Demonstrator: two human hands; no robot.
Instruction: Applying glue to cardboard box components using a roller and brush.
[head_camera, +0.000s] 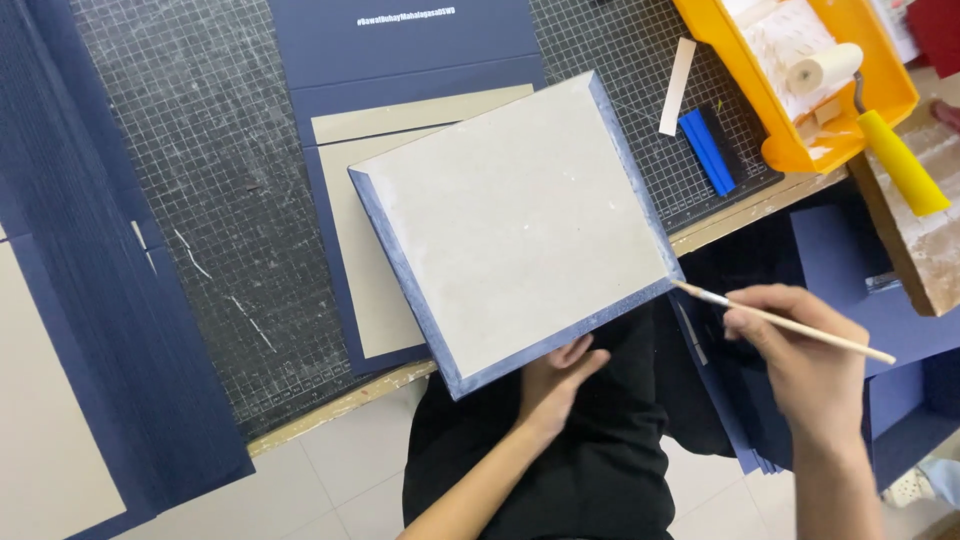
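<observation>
— What have the hands got?

— My left hand (553, 385) props the grey board panel (515, 230) from underneath, fingers spread under its near edge, so it tilts up over the cutting mat (210, 200) at the worktop's front edge. My right hand (800, 365) is pinched shut round a thin brush (780, 322), tip touching the panel's right corner where the navy wrap folds over.

— And nearby?

— A yellow tray (790, 150) with a roller (825, 68) sits at the far right corner, likely within reach for glue.
</observation>
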